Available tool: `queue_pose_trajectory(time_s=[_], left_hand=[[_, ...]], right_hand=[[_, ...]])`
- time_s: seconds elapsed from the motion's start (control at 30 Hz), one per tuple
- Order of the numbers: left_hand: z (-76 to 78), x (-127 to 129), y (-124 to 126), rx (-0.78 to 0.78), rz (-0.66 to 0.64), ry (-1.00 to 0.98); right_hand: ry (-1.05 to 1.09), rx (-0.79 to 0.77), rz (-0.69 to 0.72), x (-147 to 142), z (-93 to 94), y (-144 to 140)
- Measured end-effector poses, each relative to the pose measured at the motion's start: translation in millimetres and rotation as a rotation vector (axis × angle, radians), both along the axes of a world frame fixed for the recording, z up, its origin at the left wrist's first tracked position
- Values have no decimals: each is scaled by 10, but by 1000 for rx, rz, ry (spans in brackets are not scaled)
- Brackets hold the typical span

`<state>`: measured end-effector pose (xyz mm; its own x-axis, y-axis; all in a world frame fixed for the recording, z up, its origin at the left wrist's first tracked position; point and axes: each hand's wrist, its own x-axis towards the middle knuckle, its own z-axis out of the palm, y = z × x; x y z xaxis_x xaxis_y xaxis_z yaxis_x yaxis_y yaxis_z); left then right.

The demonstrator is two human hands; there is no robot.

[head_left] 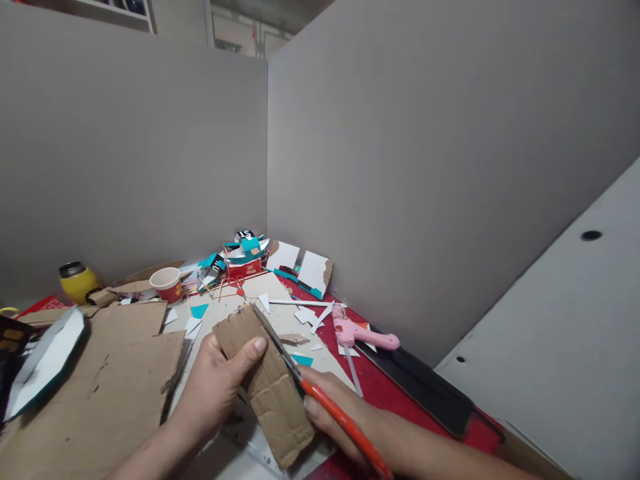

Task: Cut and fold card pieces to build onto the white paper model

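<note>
A strip of creased brown cardboard (277, 393) is held at a slant by my left hand (227, 370), its thumb pressed on the upper face. My right hand (340, 407) grips a pair of scissors (337, 413) with red-orange handles. The dark blades lie along the right edge of the cardboard strip, pointing away from me. Part of the right-hand fingers is hidden behind the handles.
A large cardboard sheet (115, 373) covers the left, with a white folded piece (47, 370) on it. A pink glue gun (363, 333) lies to the right. A paper cup (167, 285), a yellow container (80, 283) and paper scraps (305, 319) stand or lie behind. Grey partitions (150, 147) rise beyond.
</note>
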<state>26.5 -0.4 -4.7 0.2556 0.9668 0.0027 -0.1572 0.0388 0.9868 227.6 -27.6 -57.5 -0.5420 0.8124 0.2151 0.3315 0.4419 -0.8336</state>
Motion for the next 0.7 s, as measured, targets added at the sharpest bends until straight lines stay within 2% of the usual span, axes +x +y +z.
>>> queue_pose_trajectory(time_s=[0.23, 0.43, 0.5, 0.57, 0.63, 0.7], left_hand=[[-29, 17, 26, -26, 17, 3], [-40, -12, 71, -46, -24, -35], [-48, -14, 83, -48, -19, -40], [-58, -5, 79, -53, -15, -37], [-67, 12, 62, -53, -41, -32], [-72, 32, 40, -52, -89, -22]], right_hand=[[132, -27, -23, -79, -85, -22], [259, -243, 3, -127, -200, -40], [299, -290, -1, -130, -197, -38], [312, -263, -8, -128, -159, -22], [295, -232, 10, -124, -114, -1], [297, -280, 37, -124, -96, 12]])
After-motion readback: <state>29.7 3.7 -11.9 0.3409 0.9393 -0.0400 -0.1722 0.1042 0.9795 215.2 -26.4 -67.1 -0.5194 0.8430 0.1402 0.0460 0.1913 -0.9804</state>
